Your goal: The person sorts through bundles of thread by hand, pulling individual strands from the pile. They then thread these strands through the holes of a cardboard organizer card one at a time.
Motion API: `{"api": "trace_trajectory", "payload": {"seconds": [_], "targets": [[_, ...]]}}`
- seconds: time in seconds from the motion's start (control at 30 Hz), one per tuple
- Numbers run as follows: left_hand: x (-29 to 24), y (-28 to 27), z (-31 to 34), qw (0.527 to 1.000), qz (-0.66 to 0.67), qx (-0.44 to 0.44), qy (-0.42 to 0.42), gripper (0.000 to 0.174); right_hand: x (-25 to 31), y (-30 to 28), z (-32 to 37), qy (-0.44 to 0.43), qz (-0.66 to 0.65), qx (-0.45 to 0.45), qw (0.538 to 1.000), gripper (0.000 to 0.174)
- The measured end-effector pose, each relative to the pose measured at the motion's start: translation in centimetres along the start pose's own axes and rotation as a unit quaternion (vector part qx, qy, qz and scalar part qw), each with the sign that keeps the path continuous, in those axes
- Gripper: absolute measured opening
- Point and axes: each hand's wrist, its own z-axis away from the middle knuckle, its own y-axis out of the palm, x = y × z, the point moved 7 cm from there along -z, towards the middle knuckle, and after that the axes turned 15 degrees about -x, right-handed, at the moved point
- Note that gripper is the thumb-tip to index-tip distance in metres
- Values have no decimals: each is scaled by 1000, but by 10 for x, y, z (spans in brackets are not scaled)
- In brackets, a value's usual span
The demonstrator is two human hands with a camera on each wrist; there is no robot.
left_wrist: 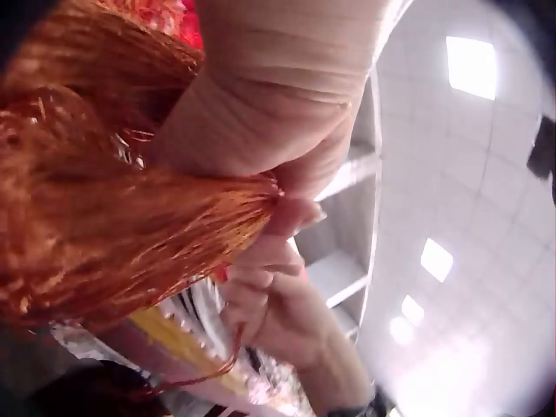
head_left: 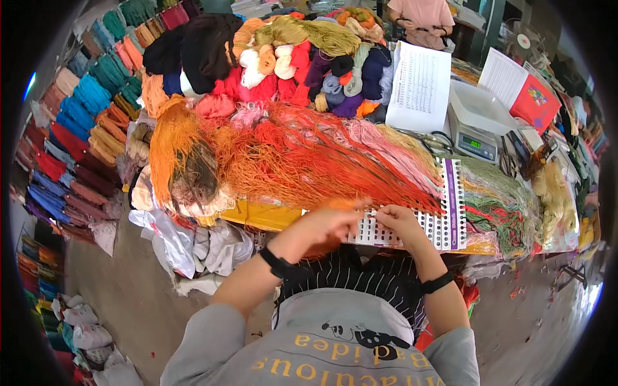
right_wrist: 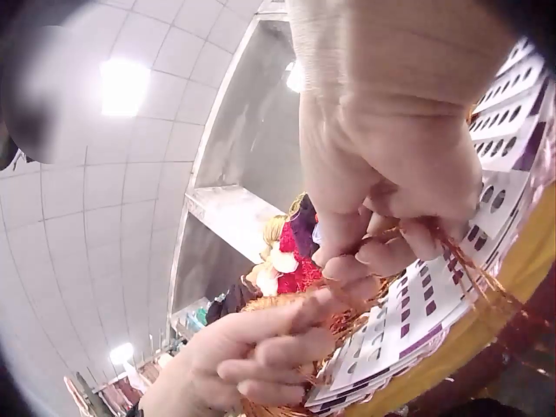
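Note:
Rust-orange embroidery thread (left_wrist: 148,234) fans out from the fingertips of my left hand (head_left: 328,225), which pinches its gathered end. My right hand (head_left: 400,222) meets the left one at the table's front edge. Its curled fingers hold thin orange strands (right_wrist: 469,265), and their loose ends hang out below the hand. In the right wrist view the two hands' fingertips come together, partly hiding the thread between them. White cards (head_left: 452,206) with rows of punched holes and a purple stripe lie under and beside the hands.
Long red and orange threads (head_left: 322,154) spread over the table, with green threads (head_left: 496,199) at right. Behind lie piled skeins (head_left: 277,58), a paper list (head_left: 420,87) and a digital scale (head_left: 476,145). White bags (head_left: 170,238) hang at the front left. Another person (head_left: 421,19) stands beyond.

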Motion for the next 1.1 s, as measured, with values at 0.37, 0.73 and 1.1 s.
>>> {"api": "trace_trajectory", "payload": {"seconds": [0.37,0.73,1.1], "targets": [[-39,-165,23,923,360,-139,8,20,-14,6,-5,-81,248,-30,965,25],[-36,-144,38,957,193,-212,36,41,-2,1,11,-79,49,-122,988,20],[-15,22,33,955,280,95,-24,47,38,48,56,-6,-169,1,986,12]]}}
